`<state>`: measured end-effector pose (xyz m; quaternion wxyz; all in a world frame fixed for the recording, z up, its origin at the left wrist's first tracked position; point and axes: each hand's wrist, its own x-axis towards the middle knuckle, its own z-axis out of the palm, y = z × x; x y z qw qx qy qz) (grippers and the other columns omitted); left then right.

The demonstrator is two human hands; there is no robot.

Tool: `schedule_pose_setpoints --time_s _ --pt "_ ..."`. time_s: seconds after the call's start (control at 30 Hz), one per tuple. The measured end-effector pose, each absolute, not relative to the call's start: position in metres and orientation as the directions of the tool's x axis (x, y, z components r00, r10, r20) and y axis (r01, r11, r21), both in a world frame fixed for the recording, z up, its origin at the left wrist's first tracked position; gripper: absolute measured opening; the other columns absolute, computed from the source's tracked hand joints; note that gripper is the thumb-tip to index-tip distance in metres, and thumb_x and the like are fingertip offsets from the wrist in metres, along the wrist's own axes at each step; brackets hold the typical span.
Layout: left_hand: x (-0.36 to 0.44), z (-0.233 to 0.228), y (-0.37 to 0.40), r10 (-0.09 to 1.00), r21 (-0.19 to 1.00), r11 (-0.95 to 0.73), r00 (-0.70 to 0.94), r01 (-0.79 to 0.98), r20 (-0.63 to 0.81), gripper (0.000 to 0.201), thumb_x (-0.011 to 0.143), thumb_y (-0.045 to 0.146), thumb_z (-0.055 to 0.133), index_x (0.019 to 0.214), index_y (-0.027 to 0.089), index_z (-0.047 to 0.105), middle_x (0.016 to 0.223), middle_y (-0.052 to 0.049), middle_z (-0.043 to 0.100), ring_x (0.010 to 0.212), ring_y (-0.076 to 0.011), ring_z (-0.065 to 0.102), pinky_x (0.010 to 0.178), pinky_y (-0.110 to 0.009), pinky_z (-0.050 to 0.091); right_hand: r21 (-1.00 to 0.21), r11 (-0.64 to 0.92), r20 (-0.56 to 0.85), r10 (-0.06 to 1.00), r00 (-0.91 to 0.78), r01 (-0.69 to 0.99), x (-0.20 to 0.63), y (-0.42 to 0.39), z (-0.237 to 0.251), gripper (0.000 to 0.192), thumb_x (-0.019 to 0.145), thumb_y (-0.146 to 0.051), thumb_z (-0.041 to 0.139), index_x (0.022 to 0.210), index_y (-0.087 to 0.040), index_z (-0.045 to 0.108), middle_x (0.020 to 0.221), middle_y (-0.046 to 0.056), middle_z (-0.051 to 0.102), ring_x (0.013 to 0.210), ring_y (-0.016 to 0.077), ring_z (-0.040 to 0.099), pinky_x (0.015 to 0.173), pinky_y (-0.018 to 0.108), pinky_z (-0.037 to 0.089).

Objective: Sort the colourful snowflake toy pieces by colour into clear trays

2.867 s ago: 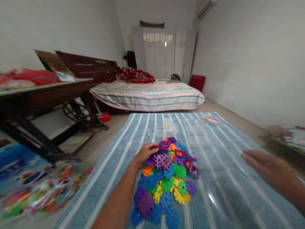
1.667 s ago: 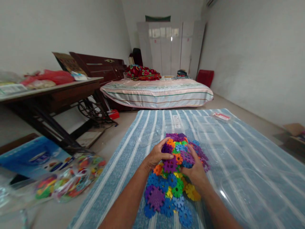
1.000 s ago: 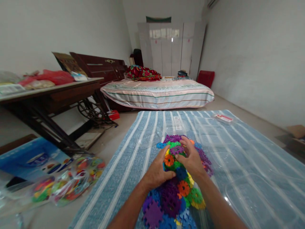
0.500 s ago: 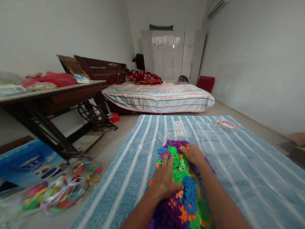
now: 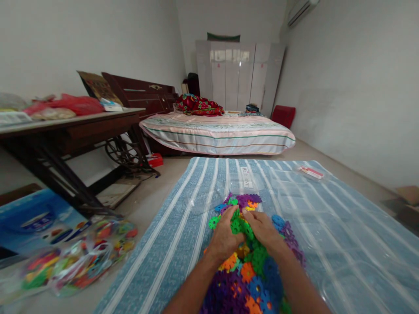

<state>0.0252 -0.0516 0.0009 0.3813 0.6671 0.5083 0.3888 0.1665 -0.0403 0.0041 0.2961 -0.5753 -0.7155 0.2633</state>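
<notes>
A heap of plastic snowflake discs (image 5: 225, 285) in purple, orange, blue, green and yellow lies on the striped blue cloth (image 5: 170, 237). My left hand (image 5: 225, 237) curls in from the left side of the heap, and my right hand (image 5: 263, 229) curls in from the right. Between them they squeeze a bunch of green snowflake discs (image 5: 238, 224). The fingertips of both hands are partly hidden among the pieces. Purple discs (image 5: 292, 240) lie to the right of my right wrist, and a purple disc cluster (image 5: 248, 199) sits just beyond my fingers.
Transparent plastic (image 5: 310, 209) spreads over the cloth's right side, with a red-and-white label (image 5: 310, 172). At left on the floor are bags of colourful pieces (image 5: 85, 266) and a blue box (image 5: 42, 222), below a sewing-machine table (image 5: 72, 126). A bed (image 5: 216, 133) stands beyond.
My hands have drawn together from opposite sides of the heap and gathered green discs between them. Left fingers, spread flat before, are now curled. Some discs have shifted.
</notes>
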Motion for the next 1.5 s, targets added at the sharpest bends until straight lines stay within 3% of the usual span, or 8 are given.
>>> schedule_pose_setpoints --time_s 0.1,0.3,0.6,0.83,1.03,1.13,1.33,1.5 --pt "0.021 0.014 -0.048 0.973 0.914 -0.199 0.184 0.355 0.14 0.073 0.061 0.012 0.06 0.132 0.02 0.044 0.133 -0.007 0.049 0.122 -0.0289 0.044 0.106 -0.042 0.032 -0.679 0.237 0.129 0.97 -0.205 0.695 0.166 -0.05 0.02 0.051 0.092 -0.046 0.025 0.07 -0.02 0.062 0.066 0.001 0.062 0.063 0.0147 0.056 0.056 0.024 0.037" --pt "0.013 0.033 -0.051 0.93 0.92 -0.238 0.346 0.312 0.124 0.082 0.063 0.016 0.061 0.14 0.024 0.033 0.145 -0.007 0.036 0.122 -0.0291 0.046 0.103 -0.042 0.037 -0.397 0.091 0.04 0.996 -0.082 0.913 0.171 -0.001 0.038 0.042 0.091 -0.043 0.032 0.087 -0.02 0.067 0.088 0.011 0.068 0.084 0.0226 0.062 0.07 0.031 0.039" --pt "-0.001 0.009 -0.057 0.973 0.762 -0.093 0.219 0.641 -0.066 0.101 0.048 0.027 0.075 0.14 0.015 0.033 0.149 -0.016 0.025 0.138 -0.0361 0.016 0.113 -0.046 0.017 -0.301 0.153 -0.01 0.986 -0.164 0.941 0.151 0.04 0.005 0.047 0.085 -0.053 0.044 0.113 -0.019 0.061 0.114 0.014 0.06 0.106 0.0278 0.053 0.087 0.04 0.038" --pt "0.006 -0.011 -0.036 0.966 0.869 -0.227 0.215 0.44 0.144 0.094 0.047 0.009 0.067 0.135 0.018 0.037 0.141 -0.012 0.037 0.133 -0.0333 0.028 0.112 -0.046 0.019 -0.374 0.192 0.017 0.98 -0.201 0.907 0.145 -0.011 0.014 0.043 0.088 -0.049 0.038 0.102 -0.019 0.065 0.103 0.012 0.064 0.1 0.0264 0.056 0.084 0.037 0.039" --pt "0.007 0.006 -0.032 0.951 0.919 -0.26 0.241 0.296 0.192 0.063 0.062 0.016 0.064 0.124 0.017 0.05 0.124 -0.009 0.057 0.123 -0.0283 0.044 0.108 -0.042 0.03 -0.523 0.174 0.097 0.985 -0.145 0.834 0.146 -0.049 0.014 0.041 0.089 -0.044 0.037 0.11 -0.018 0.061 0.098 0.012 0.065 0.089 0.0238 0.06 0.076 0.032 0.042" --pt "0.013 0.013 -0.03 0.937 0.93 -0.286 0.273 0.23 0.22 0.063 0.06 0.015 0.066 0.121 0.019 0.051 0.121 -0.008 0.059 0.117 -0.026 0.05 0.105 -0.041 0.035 -0.599 0.184 0.139 0.982 -0.126 0.779 0.15 -0.06 0.015 0.038 0.091 -0.04 0.036 0.111 -0.019 0.061 0.097 0.009 0.067 0.087 0.0198 0.061 0.074 0.028 0.042" --pt "0.033 0.022 -0.032 0.935 0.964 -0.248 0.283 0.093 0.213 0.067 0.059 0.014 0.067 0.123 0.019 0.049 0.126 -0.01 0.054 0.109 -0.0235 0.056 0.097 -0.04 0.043 -0.88 0.212 0.203 0.977 -0.068 0.426 0.173 -0.075 0.013 0.047 0.089 -0.048 0.037 0.114 -0.017 0.061 0.097 0.006 0.069 0.087 0.02 0.062 0.073 0.028 0.045" --pt "0.043 0.036 -0.042 0.934 0.983 -0.185 0.31 -0.01 0.179 0.062 0.061 0.01 0.062 0.122 0.018 0.05 0.126 -0.01 0.054 0.107 -0.0229 0.058 0.092 -0.037 0.048 -0.755 0.088 0.184 0.98 0.081 0.65 0.194 -0.087 0.001 0.048 0.087 -0.053 0.039 0.1 -0.019 0.069 0.092 0.008 0.069 0.085 0.0219 0.062 0.075 0.031 0.044"
